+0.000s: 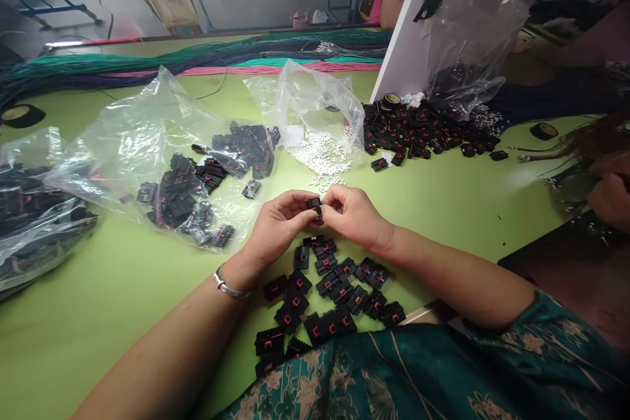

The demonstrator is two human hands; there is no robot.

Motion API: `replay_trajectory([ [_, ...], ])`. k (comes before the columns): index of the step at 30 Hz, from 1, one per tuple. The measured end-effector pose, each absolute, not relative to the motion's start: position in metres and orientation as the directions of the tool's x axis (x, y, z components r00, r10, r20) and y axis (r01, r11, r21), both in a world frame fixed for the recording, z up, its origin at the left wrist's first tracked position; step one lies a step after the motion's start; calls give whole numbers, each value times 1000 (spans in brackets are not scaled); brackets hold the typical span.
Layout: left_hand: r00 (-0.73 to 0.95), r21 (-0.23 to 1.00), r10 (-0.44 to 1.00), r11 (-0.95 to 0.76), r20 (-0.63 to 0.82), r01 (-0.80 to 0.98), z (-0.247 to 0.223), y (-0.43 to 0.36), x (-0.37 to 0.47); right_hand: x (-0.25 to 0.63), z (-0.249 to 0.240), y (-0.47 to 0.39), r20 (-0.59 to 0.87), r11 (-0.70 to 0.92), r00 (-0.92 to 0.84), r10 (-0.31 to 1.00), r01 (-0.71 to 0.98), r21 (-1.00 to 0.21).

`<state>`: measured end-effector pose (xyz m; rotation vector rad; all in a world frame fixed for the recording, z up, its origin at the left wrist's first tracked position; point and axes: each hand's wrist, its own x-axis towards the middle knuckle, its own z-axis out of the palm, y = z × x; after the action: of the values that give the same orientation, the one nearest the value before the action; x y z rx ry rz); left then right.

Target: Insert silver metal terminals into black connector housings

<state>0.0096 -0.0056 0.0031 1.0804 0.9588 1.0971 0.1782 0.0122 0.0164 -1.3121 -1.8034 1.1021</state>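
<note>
My left hand (pixel 279 223) grips a small black plastic connector housing (pixel 314 205) between thumb and fingers, above the green table. Pinched against the right side of that housing is my right hand (pixel 352 215); whatever its fingertips hold is too small to make out. Just below my hands lie several black connector housings (pixel 342 291) with red clips, loosely spread toward my lap. Beyond my fingertips, small white plastic pieces (pixel 327 154) spill from the mouth of a clear plastic bag (pixel 319 88).
Clear bags of black housings (pixel 177 190) lie to the left. A heap of black housings with red parts (pixel 408 128) sits at the back right by a white panel (pixel 401 26). Wire bundles (pixel 221 56) run along the far edge. Another person's hand (pixel 610 190) is at the right.
</note>
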Motion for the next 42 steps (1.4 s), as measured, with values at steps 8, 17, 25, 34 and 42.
replay_trajectory([
  [8,293,927,951,195,-99,-321,-3,-3,6,183,28,11,-177,-113,-342,923,196,-974],
  [17,324,948,943,171,-78,-267,1,-4,5,184,25,12,-188,-144,-353,917,147,-979],
  [25,248,976,965,126,-79,-179,6,-8,10,181,24,13,-217,-121,-349,912,276,-953],
  [34,292,941,952,182,-95,-285,0,-5,5,183,29,13,-225,-193,-395,890,121,-974],
  [42,289,953,955,151,-72,-263,1,-5,6,183,28,11,-228,-207,-386,894,95,-974],
])
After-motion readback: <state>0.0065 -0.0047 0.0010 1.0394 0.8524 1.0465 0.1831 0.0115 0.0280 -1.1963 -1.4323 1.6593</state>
